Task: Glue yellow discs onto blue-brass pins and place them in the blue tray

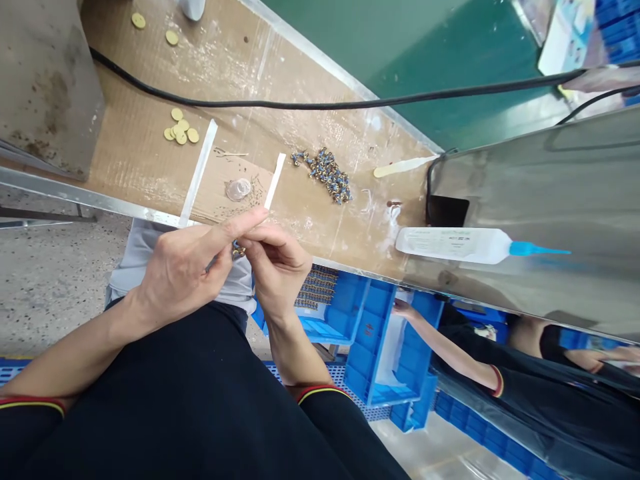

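My left hand (187, 267) and my right hand (277, 267) meet at the near edge of a cardboard-covered bench (150, 167). Their fingers are closed together on a small dark metal part (238, 251) pinched between them. My left forefinger stretches out over it. Just beyond my fingertips a white strip (275, 180) lies on the cardboard, beside a small clear round lid (239, 189). A pile of several like small metal parts (325, 173) lies further off to the right.
A white glue bottle with a blue nozzle (460, 245) lies at the right. Yellow discs (180, 130) sit to the left, a black cable (300, 105) crosses the bench, a wooden stick (400, 167) lies near a shiny metal panel (550, 213). Blue crates (380, 347) and another person's arm (450, 350) are below.
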### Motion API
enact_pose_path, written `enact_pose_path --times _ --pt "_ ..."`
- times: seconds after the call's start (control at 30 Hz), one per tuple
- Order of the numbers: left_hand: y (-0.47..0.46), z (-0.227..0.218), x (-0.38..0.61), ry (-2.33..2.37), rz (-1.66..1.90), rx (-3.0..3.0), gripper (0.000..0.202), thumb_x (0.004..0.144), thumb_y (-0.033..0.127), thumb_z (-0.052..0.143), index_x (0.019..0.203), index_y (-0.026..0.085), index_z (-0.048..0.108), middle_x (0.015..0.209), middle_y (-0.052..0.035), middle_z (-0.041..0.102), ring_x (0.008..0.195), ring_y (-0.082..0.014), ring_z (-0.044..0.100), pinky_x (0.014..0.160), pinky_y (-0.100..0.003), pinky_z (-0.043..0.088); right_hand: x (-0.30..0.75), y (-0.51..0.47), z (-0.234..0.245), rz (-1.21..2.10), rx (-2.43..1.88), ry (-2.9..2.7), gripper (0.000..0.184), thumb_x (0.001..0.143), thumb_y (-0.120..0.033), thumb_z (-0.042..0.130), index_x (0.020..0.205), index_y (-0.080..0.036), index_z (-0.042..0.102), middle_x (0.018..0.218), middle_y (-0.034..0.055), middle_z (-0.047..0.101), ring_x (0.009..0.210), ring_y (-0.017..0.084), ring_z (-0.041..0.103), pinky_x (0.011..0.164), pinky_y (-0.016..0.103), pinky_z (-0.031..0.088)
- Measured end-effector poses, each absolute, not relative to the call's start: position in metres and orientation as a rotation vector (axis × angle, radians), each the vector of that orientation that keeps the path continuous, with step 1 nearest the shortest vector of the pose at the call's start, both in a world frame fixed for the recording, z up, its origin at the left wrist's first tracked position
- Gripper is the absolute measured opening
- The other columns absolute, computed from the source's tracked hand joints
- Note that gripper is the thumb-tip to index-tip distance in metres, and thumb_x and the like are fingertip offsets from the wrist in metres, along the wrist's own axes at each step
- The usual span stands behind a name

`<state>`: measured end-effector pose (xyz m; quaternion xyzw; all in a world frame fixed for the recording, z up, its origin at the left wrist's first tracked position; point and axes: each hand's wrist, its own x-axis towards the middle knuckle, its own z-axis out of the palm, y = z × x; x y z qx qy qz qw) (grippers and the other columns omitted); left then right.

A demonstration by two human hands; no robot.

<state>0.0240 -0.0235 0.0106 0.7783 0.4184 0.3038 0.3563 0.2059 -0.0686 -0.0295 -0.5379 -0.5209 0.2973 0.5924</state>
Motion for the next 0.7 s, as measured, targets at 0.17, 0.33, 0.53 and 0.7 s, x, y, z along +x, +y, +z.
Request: enact_pose_path --times 0.17,0.33,0.53,0.7 --pt "-0.022 0.005 0.030 1.080 0.816 1.986 0.060 0.110 0.015 0.061 0.165 0.038 0.074 0.128 0.0013 0.092 0.098 -0.0167 0.088 0.093 -0.026 0.069 0.207 -0.071 -0.037 0.735 -1.245 -1.138 0.011 0.108 -0.025 0.087 0.114 -0.034 0.090 0.110 -0.0034 0.092 0.103 0.017 0.089 0.097 0.035 0.076" --pt "-0.015 -0.003 0.039 1.083 0.708 1.703 0.061 0.111 0.023 0.070 0.172 0.027 0.066 0.119 0.0011 0.094 0.107 -0.0181 0.090 0.102 -0.028 0.068 0.213 -0.078 -0.063 0.625 -1.225 -1.158 0.035 0.112 -0.023 0.081 0.139 -0.045 0.085 0.132 -0.0037 0.091 0.120 0.021 0.088 0.109 0.045 0.075" --pt "-0.014 -0.006 0.047 0.867 0.475 1.573 0.059 0.117 0.033 0.066 0.176 0.027 0.061 0.122 -0.0003 0.093 0.114 -0.0202 0.089 0.104 -0.032 0.066 0.211 -0.096 -0.069 0.503 -1.238 -1.148 0.033 0.110 -0.024 0.082 0.133 -0.047 0.086 0.121 -0.0045 0.092 0.116 0.024 0.088 0.107 0.052 0.075" --pt "0.033 -0.003 0.038 1.058 0.697 1.679 0.036 0.110 0.039 0.083 0.144 0.029 0.086 0.113 0.0065 0.092 0.102 -0.0192 0.084 0.100 -0.038 0.065 0.258 -0.133 -0.075 0.376 -1.431 -0.834 0.021 0.109 -0.029 0.082 0.125 -0.041 0.086 0.115 -0.0036 0.090 0.100 0.018 0.086 0.094 0.039 0.075"
